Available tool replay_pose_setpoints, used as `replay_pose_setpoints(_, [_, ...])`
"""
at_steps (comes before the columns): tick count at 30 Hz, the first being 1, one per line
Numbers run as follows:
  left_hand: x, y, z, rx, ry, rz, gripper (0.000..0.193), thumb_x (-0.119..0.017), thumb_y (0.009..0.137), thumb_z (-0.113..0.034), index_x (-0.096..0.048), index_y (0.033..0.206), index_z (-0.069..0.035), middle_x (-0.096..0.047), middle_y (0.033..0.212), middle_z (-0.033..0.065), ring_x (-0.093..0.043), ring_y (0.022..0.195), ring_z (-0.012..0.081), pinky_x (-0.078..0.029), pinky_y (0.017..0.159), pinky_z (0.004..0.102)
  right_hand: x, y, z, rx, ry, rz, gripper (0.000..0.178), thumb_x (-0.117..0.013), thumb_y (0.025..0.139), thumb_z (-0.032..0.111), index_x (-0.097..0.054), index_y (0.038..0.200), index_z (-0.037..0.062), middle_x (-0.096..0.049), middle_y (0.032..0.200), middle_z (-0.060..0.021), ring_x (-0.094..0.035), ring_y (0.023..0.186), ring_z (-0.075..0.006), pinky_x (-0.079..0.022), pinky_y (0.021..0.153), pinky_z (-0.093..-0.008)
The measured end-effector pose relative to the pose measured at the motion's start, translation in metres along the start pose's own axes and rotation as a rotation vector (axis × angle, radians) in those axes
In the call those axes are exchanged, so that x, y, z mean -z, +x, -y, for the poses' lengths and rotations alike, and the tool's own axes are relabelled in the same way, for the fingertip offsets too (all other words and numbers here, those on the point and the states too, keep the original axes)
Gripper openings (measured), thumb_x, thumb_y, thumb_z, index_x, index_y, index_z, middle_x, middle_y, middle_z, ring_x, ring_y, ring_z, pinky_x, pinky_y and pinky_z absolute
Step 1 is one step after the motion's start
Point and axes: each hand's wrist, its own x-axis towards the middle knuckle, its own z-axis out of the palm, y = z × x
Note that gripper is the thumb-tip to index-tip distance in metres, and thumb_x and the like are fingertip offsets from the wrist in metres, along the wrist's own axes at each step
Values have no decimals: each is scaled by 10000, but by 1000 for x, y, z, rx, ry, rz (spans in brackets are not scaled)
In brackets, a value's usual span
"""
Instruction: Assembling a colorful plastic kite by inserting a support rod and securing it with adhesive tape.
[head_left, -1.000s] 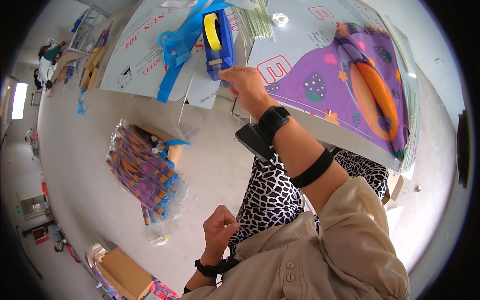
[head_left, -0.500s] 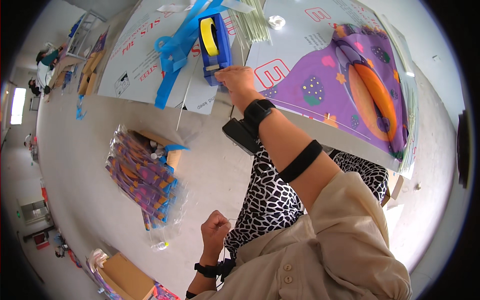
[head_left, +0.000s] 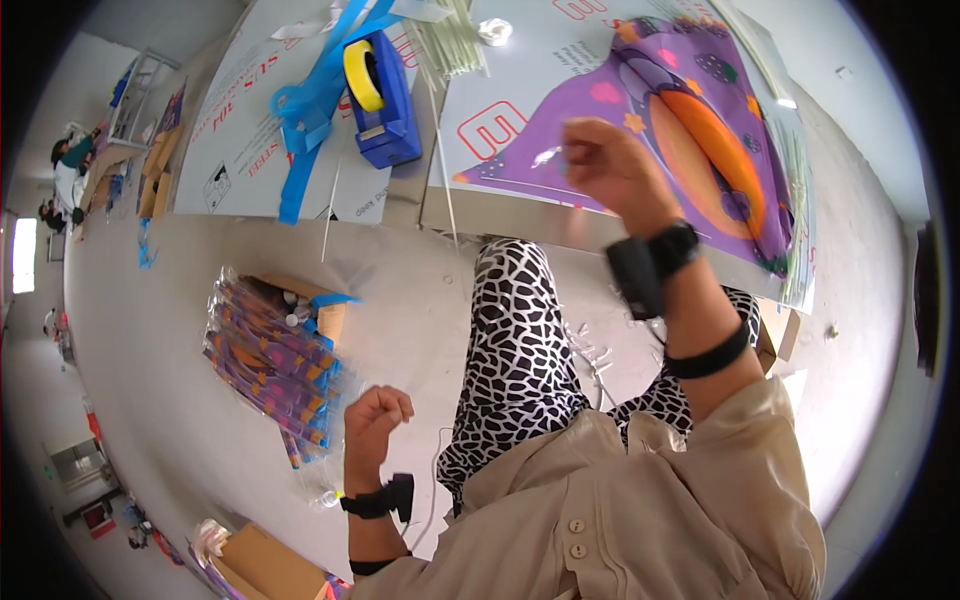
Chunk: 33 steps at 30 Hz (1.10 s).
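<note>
My right hand [head_left: 612, 170] is raised over the near-left part of a purple printed cloth [head_left: 560, 120]. Its fingers are pinched and a little blurred by motion. A small shiny piece of clear tape [head_left: 547, 157] shows beside the fingertips. The cloth carries an orange design and lies on the table, with a thin white rod along its near edge. To the left stands a blue tape dispenser [head_left: 388, 125] with a yellow-cored roll. My left hand [head_left: 375, 420] is closed, low above the floor beside my leg; whatever its fingers hold is hidden.
Blue ribbon [head_left: 305, 110] lies left of the dispenser, and a bundle of pale thin rods [head_left: 450, 40] beyond it. Two loose rods overhang the table's near edge. Bagged purple cloths [head_left: 265, 350] and an open carton [head_left: 270, 565] sit on the floor at left.
My right hand has left the dispenser and moved right, over the purple cloth. My left hand has shifted left and slightly up. The view has turned a little.
</note>
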Motion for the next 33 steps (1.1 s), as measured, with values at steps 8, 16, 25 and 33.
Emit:
replay_pose_setpoints(8, [-49,99,-59,-89,297,175,48,-584,800,-63,-562,774,-28,-549,696,-3,-490,639,72,-411,610,220,128,-156,67,249,3,-291,84,-619,821,29,-575,808,99,-533,735,16,-449,604,-73,-361,507,-213])
replay_pose_setpoints(16, [-77,174,-66,-94,207,151,67,-612,824,-17,-592,887,-13,-545,733,-1,-471,605,79,-385,562,212,193,-185,38,322,-278,-518,95,-682,777,37,-603,731,62,-523,635,32,-451,523,-50,-347,466,-198])
replay_pose_setpoints(25, [-100,234,-60,-176,479,-12,51,-630,854,-61,-595,848,-24,-534,694,-19,-439,578,54,-354,527,188,203,-149,21,643,-631,-673,74,-706,757,37,-660,713,0,-572,624,30,-481,561,-35,-364,503,-191])
replay_pose_setpoints(33, [-110,264,-48,-163,492,-107,52,-629,847,-67,-609,833,-21,-539,716,-29,-411,583,50,-345,516,211,211,-131,19,621,-676,-876,104,-721,728,65,-672,695,-21,-576,587,0,-497,535,-69,-389,494,-231])
